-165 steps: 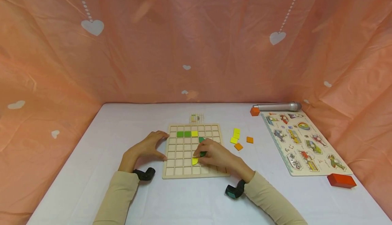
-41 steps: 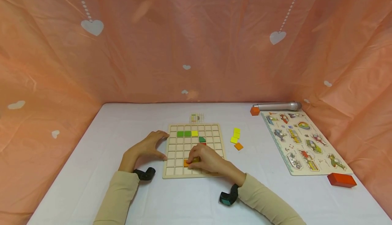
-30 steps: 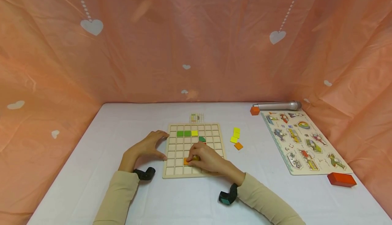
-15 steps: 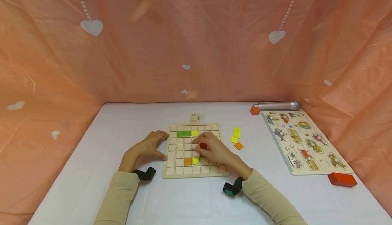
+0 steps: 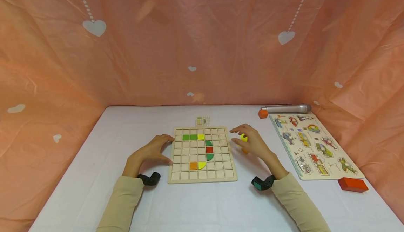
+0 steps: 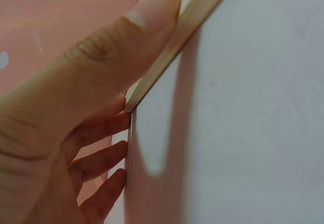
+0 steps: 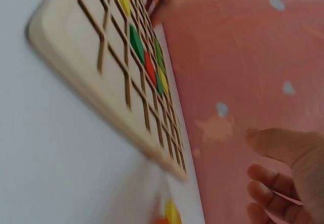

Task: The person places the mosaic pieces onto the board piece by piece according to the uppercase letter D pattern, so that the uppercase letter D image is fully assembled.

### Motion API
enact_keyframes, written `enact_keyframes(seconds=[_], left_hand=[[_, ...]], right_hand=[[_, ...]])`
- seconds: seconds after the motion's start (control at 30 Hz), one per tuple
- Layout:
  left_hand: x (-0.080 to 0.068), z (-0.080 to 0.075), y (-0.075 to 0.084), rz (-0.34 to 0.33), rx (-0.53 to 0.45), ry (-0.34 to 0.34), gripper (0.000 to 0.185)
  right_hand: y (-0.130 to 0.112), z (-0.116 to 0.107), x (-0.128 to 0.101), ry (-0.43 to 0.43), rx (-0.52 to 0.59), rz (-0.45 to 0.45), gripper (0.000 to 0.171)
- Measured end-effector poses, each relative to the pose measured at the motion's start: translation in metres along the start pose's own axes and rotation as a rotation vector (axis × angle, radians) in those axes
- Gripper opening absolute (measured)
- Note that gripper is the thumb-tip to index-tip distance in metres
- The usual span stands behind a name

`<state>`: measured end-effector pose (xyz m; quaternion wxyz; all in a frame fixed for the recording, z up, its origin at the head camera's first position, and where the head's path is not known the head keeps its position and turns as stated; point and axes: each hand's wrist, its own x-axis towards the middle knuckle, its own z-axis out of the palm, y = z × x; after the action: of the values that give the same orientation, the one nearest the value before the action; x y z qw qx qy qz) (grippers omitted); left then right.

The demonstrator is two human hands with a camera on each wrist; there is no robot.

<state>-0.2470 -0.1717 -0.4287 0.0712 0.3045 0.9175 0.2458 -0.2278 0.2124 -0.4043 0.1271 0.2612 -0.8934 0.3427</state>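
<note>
A wooden grid board (image 5: 202, 181) lies on the table between the hands. My left hand (image 5: 154, 150) rests on its left edge, thumb and fingers spread; the left wrist view shows the thumb (image 6: 121, 46) against the rim. In the board's cells sit green squares (image 5: 189, 137), a yellow square (image 5: 201, 137), a red square (image 5: 209, 150) between two green rounded tiles (image 5: 209, 157), an orange square (image 5: 193, 166) and a yellow rounded tile (image 5: 201, 165). My right hand (image 5: 252, 142), holding nothing, hovers over loose yellow tiles (image 5: 244, 137) and an orange tile (image 5: 244, 151), partly hiding them.
A small pattern card (image 5: 202, 121) lies behind the board. To the right are a picture puzzle board (image 5: 315, 147), a silver microphone (image 5: 285, 109), an orange-red block (image 5: 263, 114) and a red block (image 5: 352, 185). Pink curtains with hearts enclose the table.
An orange square was set beside the yellow rounded tile. My right hand then let go and moved right, off the board to the loose tiles. The left hand stays put.
</note>
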Motion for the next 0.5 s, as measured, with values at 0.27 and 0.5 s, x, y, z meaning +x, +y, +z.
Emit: enact_keyframes(seconds=[0.27, 0.5], left_hand=[[0.000, 0.002, -0.001, -0.010, 0.002, -0.003, 0.090], [0.001, 0.001, 0.000, 0.003, -0.005, 0.002, 0.090]], right_hand=[[0.026, -0.020, -0.016, 0.015, -0.067, 0.099, 0.025], [0.037, -0.022, -0.025, -0.090, -0.041, 0.227, 0.025]])
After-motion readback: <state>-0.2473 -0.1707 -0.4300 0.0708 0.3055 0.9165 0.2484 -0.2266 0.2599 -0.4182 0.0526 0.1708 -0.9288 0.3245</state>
